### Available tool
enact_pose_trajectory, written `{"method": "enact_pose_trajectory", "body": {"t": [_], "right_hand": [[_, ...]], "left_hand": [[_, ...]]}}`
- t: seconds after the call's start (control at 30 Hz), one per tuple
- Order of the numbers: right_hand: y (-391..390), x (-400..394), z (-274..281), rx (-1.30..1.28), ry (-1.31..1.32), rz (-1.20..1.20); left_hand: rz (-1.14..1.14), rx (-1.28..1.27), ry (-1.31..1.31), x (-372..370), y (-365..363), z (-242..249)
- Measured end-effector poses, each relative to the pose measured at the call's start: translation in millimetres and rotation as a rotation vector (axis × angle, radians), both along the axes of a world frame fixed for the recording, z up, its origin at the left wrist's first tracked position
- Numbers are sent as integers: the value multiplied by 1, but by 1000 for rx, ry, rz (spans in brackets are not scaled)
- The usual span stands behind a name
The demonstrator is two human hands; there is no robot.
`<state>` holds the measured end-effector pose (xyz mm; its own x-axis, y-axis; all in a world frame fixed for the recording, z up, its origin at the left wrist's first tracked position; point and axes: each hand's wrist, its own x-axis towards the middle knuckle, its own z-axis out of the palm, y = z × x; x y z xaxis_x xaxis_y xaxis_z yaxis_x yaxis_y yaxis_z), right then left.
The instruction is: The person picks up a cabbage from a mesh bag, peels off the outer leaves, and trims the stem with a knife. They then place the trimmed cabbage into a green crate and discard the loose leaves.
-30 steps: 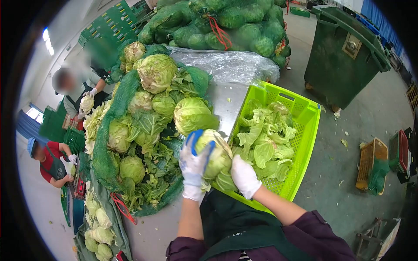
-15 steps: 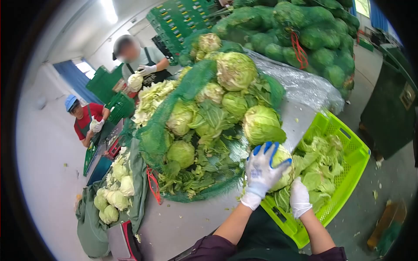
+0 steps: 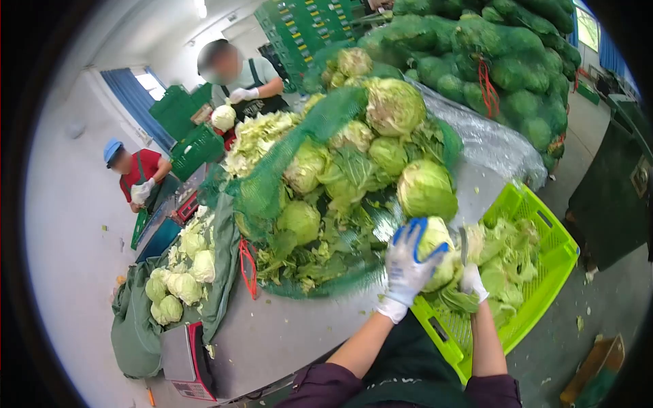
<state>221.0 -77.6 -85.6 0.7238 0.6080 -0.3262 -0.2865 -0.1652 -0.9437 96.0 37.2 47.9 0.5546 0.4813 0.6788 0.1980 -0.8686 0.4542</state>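
My left hand, in a white glove with blue fingers, is closed round the left side of a pale green cabbage at the table's edge. To its right my right hand, in a thin white glove, grips a knife whose blade stands upright against the cabbage's right side. Its handle is hidden in the fist. A loose outer leaf hangs under the cabbage. Just right of the blade shows a pale cabbage piece. Below and beyond the hands, a lime-green crate holds trimmed leaves.
Whole cabbages lie on a green net sack ahead. A scale and peeled cabbages on green cloth are at left. Full net sacks stand behind. Two co-workers handle cabbages across the table; a bin stands right.
The knife blade has come into view beside the cabbage as my right hand rose slightly. My left hand keeps its hold. The whole view has shifted a little.
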Motion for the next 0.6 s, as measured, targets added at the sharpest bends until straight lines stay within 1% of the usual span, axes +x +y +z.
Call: {"method": "enact_pose_trajectory", "body": {"t": [0.03,0.07,0.1,0.13,0.17,0.2,0.23,0.3,0.33,0.37,0.4,0.47,0.5,0.53,0.57,0.6], "right_hand": [[-5,-5,11,-178,-67,66],[-9,-3,22,-357,-141,119],[-7,-7,13,-322,-279,95],[-4,-11,4,-292,-419,74],[1,-25,33,-217,-194,48],[7,-38,64,-123,23,20],[9,-45,73,-132,-4,-6],[13,-46,75,-128,-31,-45],[15,-47,69,12,-241,-52],[15,-48,64,147,-448,-53],[15,-49,71,142,-443,-55],[15,-41,91,108,-783,-84],[14,-40,102,107,-786,-85],[15,-40,113,65,-860,-127],[15,-38,119,20,-930,-173],[16,-24,103,-114,-826,-257]], "left_hand": [[-39,-235,-65,-8,3,-3],[-188,-622,-151,-15,12,-5],[-127,-363,-99,-10,3,-19],[-280,-975,-361,-32,27,-20],[-393,-1305,-453,-45,21,1],[-445,-1310,-442,-53,26,0],[-441,-1164,-375,-62,32,-1],[-473,-1108,-412,-64,40,3],[-478,-1083,-425,-63,46,6],[-590,-1043,-397,-62,62,7],[-588,-1049,-392,-55,62,23],[-526,-976,-88,-44,60,50],[-597,-1168,-107,-38,59,39],[-680,-1249,-90,-35,68,16],[-640,-1179,-92,-33,71,-4],[-600,-1112,-94,-32,69,-18]]}}
